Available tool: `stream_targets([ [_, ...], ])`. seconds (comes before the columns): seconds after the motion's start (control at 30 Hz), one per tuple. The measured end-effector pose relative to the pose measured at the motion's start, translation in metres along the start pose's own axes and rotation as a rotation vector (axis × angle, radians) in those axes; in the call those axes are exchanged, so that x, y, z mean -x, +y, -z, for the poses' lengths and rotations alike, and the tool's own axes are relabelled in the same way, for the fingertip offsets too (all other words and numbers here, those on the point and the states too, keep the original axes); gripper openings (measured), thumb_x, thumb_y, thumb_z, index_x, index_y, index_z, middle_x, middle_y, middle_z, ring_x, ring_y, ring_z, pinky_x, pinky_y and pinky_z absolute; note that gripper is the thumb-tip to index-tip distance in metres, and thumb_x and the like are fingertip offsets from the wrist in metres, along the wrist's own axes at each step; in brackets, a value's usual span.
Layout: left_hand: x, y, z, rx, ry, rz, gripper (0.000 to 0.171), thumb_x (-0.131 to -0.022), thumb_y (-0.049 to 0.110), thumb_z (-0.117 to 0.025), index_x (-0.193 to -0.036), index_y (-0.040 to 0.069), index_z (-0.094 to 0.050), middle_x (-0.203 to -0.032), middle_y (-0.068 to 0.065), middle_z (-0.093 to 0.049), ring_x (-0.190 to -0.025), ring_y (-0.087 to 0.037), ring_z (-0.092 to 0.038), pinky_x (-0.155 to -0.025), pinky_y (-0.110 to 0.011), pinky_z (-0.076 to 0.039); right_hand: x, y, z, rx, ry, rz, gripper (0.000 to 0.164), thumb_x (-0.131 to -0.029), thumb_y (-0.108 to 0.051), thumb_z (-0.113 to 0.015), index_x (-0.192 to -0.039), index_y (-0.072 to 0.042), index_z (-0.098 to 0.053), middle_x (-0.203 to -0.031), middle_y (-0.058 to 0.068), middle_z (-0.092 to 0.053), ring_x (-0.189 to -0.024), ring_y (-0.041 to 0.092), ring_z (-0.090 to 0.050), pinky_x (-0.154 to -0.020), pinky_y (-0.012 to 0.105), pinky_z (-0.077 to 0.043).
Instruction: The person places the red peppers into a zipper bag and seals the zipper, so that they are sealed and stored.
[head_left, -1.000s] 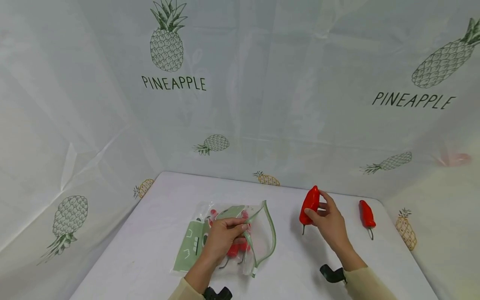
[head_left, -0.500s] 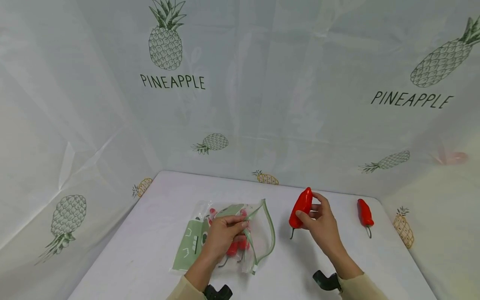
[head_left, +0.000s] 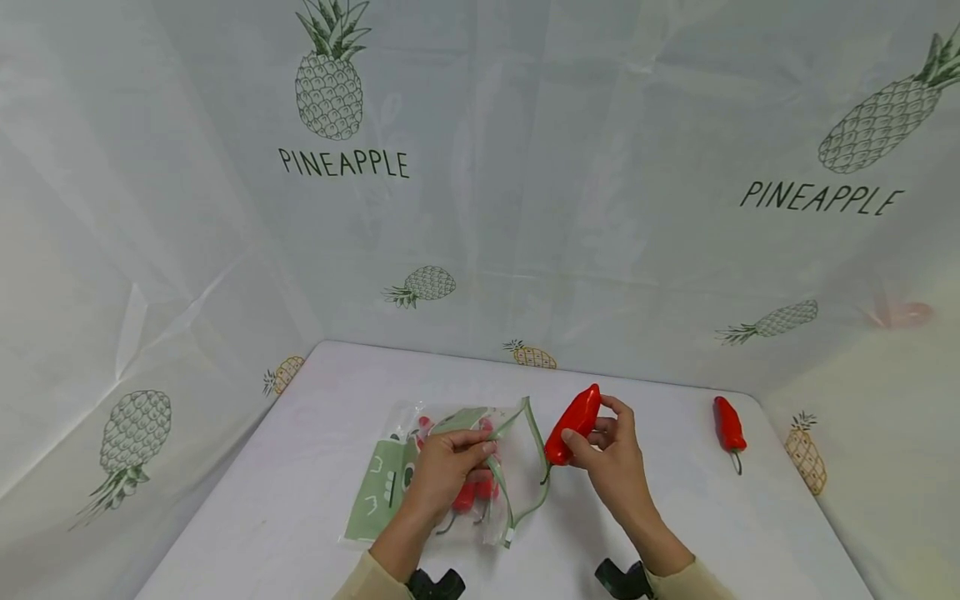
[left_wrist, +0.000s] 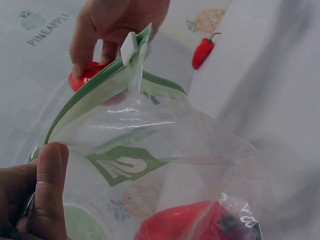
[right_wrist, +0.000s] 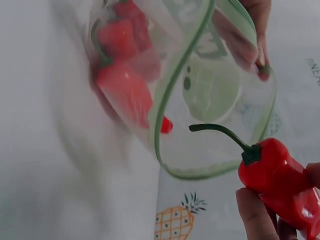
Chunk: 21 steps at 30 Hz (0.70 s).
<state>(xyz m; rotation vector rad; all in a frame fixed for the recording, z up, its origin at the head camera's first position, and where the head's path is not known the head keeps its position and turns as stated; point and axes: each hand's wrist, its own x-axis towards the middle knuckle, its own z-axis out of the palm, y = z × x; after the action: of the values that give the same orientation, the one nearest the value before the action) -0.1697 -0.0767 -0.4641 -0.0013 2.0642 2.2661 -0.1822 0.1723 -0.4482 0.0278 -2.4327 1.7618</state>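
Observation:
My left hand [head_left: 446, 475] pinches the green-edged rim of a clear zip bag [head_left: 382, 492] with green print, holding its mouth open toward the right. Red peppers [right_wrist: 125, 90] with green stems lie inside the bag, seen through the plastic. Between the thumb and fingers of my right hand [head_left: 618, 467] is another red pepper [head_left: 573, 425], tilted with its stem pointing down toward the bag. In the right wrist view that stem overlaps the bag's mouth. The left wrist view shows a white slider [left_wrist: 128, 49] at one end of the green zip.
One more red pepper [head_left: 729, 425] lies near the right edge of the white table [head_left: 262, 500]. Behind the table hangs a pale curtain [head_left: 555, 183] printed with pineapples, which also runs along the left and right sides.
My right hand has carried its pepper leftward to the bag's mouth, and the pepper has tilted more. The left hand and the bag stay in nearly the same place.

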Motion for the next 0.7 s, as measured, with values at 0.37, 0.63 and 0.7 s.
stream_targets([
  [0.37,0.001,0.001,0.000,-0.019,0.015,-0.021,0.029,-0.096,0.013,-0.079,-0.122,-0.001,-0.077,-0.103,-0.011,-0.077,-0.076,-0.012,-0.073,-0.073,-0.028,-0.067,0.014,0.006,-0.040,0.010,-0.065,0.015,0.078,-0.093,-0.012,-0.081,-0.154,-0.013,-0.031,-0.120,0.017,-0.064,-0.102,0.026,-0.072,-0.071,0.033,-0.068],
  [0.63,0.000,0.001,0.000,-0.019,0.016,-0.024,0.032,-0.096,0.014,-0.079,-0.124,-0.001,-0.076,-0.104,-0.012,-0.077,-0.077,-0.013,-0.074,-0.073,-0.028,-0.067,0.021,0.011,-0.059,0.020,-0.142,0.005,0.074,-0.093,-0.016,-0.082,-0.150,-0.009,-0.035,-0.114,0.016,-0.066,-0.094,0.020,-0.074,-0.068,0.030,-0.067],
  [0.7,0.000,0.000,0.000,-0.005,0.010,-0.024,0.033,-0.096,0.014,-0.079,-0.125,-0.002,-0.075,-0.107,-0.014,-0.077,-0.078,-0.013,-0.074,-0.073,-0.028,-0.067,0.021,0.012,-0.062,0.004,-0.164,-0.005,0.074,-0.093,-0.016,-0.083,-0.150,-0.009,-0.036,-0.113,0.016,-0.066,-0.093,0.020,-0.074,-0.066,0.030,-0.067],
])
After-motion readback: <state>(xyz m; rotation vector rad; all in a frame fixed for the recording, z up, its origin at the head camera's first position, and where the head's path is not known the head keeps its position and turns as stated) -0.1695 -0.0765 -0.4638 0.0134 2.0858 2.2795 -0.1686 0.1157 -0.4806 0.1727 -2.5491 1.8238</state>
